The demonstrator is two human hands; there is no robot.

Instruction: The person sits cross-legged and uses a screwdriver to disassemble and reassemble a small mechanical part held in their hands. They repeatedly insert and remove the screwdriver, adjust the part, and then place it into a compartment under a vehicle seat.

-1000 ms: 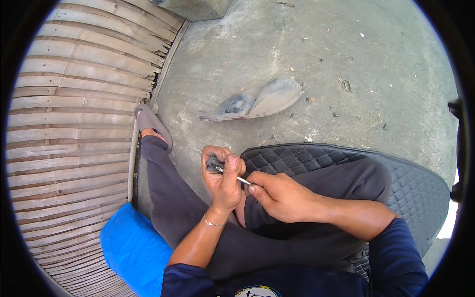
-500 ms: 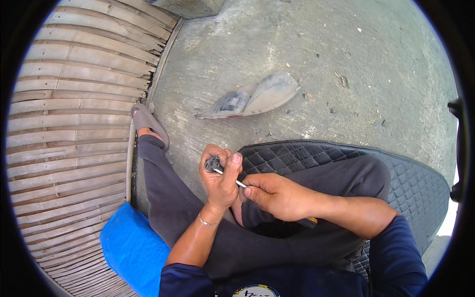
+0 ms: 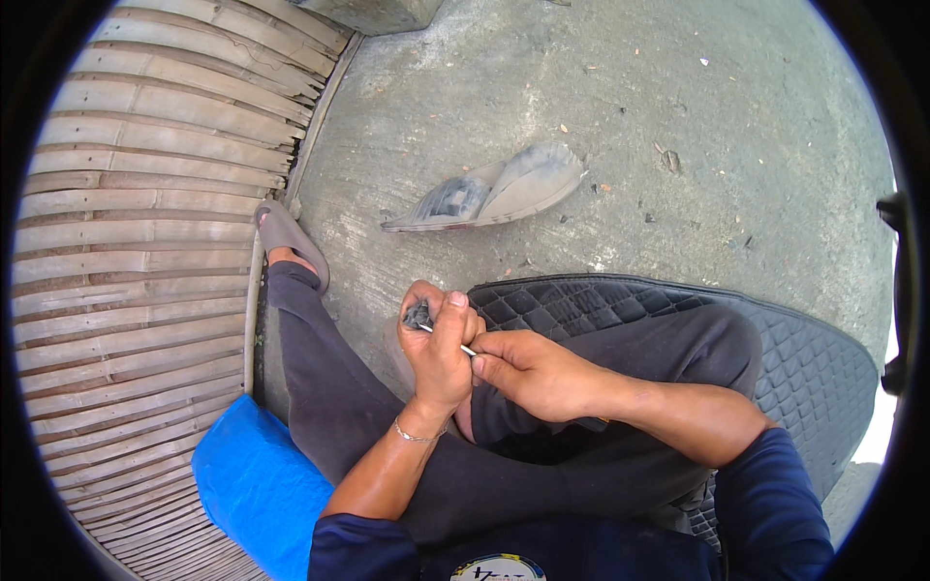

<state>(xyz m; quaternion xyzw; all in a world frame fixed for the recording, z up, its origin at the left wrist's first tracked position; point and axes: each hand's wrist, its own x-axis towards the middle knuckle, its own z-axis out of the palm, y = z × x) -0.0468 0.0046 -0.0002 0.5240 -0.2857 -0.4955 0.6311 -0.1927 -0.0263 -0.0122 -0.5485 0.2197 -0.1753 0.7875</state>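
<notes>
My left hand [image 3: 444, 353] is wrapped round a small dark grey-black piece [image 3: 417, 316], most of it hidden in the palm. My right hand [image 3: 542, 376] closes on a thin metal-shafted tool [image 3: 467, 350], which looks like a screwdriver. Its shaft passes under the left thumb, and the tip meets the dark piece. Only a sliver of yellow shows below the right wrist, so the handle is mostly covered. Both hands are close together above my lap.
A dusty grey slipper [image 3: 528, 189] lies on the concrete floor ahead. Beneath my bent right leg spreads a black quilted mat [image 3: 814, 363]. A bamboo slat wall [image 3: 145, 232] runs along the left, with a blue sheet-like bundle [image 3: 257, 484] beside my left thigh.
My right hand has slid slightly up and left along the shaft side, closer to my left hand. Less of the yellow-and-black handle shows below the wrist. The left grip stays closed.
</notes>
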